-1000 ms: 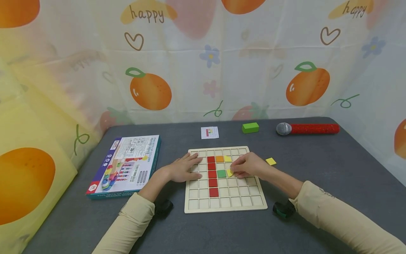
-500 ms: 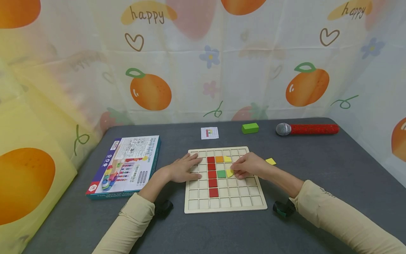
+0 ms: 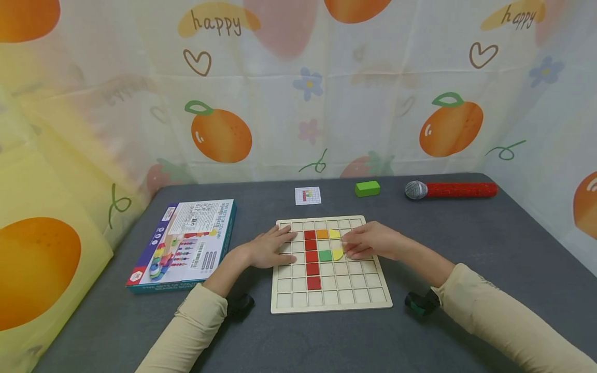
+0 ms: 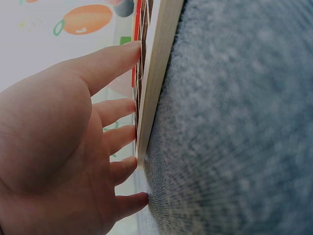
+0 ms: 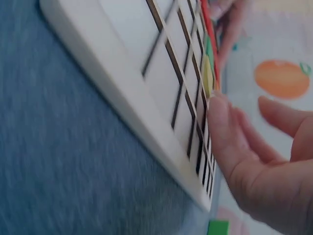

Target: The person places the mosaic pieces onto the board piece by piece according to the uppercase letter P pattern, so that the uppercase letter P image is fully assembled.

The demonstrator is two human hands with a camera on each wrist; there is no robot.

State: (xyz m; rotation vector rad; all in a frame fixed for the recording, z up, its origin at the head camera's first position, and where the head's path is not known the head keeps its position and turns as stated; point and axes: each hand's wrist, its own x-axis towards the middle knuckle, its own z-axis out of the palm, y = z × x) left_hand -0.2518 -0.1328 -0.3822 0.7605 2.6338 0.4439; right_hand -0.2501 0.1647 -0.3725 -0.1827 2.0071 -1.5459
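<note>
A pale wooden grid board (image 3: 332, 298) lies on the dark table. Set in its squares are a column of several red tiles (image 3: 312, 268), an orange tile (image 3: 322, 234), a green tile (image 3: 325, 255) and a yellow tile (image 3: 334, 233). Beside the green one sits a yellow tile with a rounded edge (image 3: 338, 254). My left hand (image 3: 267, 248) rests spread on the board's left edge. Just right of the rounded tile is my right hand (image 3: 373, 241); in the right wrist view its thumb (image 5: 220, 115) is near that tile, with the index finger apart and nothing pinched.
A boxed toy set (image 3: 186, 243) lies at the left. Behind the board are a small pattern card (image 3: 308, 196), a green block (image 3: 367, 188) and a red microphone (image 3: 459, 190). A printed curtain (image 3: 354, 93) hangs behind the table.
My right hand has let go of the rounded yellow tile and drawn slightly right. The loose yellow tile right of the board is now hidden behind it. My left hand has stayed put.
</note>
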